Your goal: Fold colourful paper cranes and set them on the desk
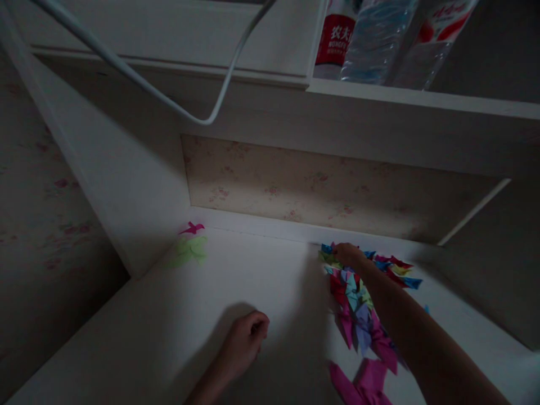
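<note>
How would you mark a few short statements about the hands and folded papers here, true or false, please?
1. The right hand is at the cluster of colourful folded papers. True.
2. The left hand touches that cluster. False: it is apart from it, over the white surface.
3. A pink folded paper lies just beyond a light green one. True.
4. The bottles stand beside the papers. False: they are on the shelf above.
</note>
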The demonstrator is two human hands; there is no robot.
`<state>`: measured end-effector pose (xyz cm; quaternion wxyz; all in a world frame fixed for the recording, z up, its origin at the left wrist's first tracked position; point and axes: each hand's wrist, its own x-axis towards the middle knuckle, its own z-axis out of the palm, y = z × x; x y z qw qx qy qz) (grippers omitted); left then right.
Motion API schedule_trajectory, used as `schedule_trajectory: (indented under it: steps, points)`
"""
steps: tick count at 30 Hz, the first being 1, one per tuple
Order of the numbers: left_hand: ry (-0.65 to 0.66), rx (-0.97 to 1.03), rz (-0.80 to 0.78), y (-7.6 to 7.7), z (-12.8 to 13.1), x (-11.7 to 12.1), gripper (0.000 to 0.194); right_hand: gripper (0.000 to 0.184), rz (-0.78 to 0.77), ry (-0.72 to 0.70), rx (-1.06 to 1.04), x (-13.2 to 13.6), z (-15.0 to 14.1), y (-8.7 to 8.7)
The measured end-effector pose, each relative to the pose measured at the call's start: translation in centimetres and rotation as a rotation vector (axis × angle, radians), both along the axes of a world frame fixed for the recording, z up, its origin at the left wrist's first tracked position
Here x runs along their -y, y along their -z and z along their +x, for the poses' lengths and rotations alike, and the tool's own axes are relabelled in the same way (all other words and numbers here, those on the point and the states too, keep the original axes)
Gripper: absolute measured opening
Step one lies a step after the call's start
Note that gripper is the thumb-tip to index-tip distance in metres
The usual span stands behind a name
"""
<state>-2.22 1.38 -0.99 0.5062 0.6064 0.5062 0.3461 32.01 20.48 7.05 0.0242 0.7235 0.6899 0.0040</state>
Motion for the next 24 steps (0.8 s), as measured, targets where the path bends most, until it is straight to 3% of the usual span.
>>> schedule_trajectory:
  steps: [8,10,12,15,18,21,24]
  points:
    - [-0.029,0.032,-0.047,0.8,0.0,-0.1,0.028,0.029,0.090,0.029,-0.073,2.2,-2.0,-1.9]
    - [-0.036,0.034,-0.032,0.7,0.0,-0.1,0.028,0.032,0.138,0.010,-0.124,3.9,-3.2,-2.0]
    - [-0.044,0.034,-0.006,0.7,0.0,-0.1,0.028,0.035,0.198,0.002,-0.306,6.5,-5.0,-1.6]
    - [-0.059,0.048,0.014,0.9,0.1,0.1,0.027,0.033,0.289,0.039,-0.924,12.2,-9.1,0.1]
    - [-0.128,0.102,0.017,1.1,0.1,0.0,0.027,0.032,0.164,0.102,-1.378,18.6,-14.2,2.8]
    - [-0.246,0.052,0.076,0.5,-1.1,-1.3,0.030,0.032,0.023,0.088,-1.543,23.9,-18.9,5.7]
    - [-0.345,-0.378,0.213,-1.1,-4.4,-4.3,0.034,0.036,0.003,-0.029,-1.506,26.8,-21.5,7.6]
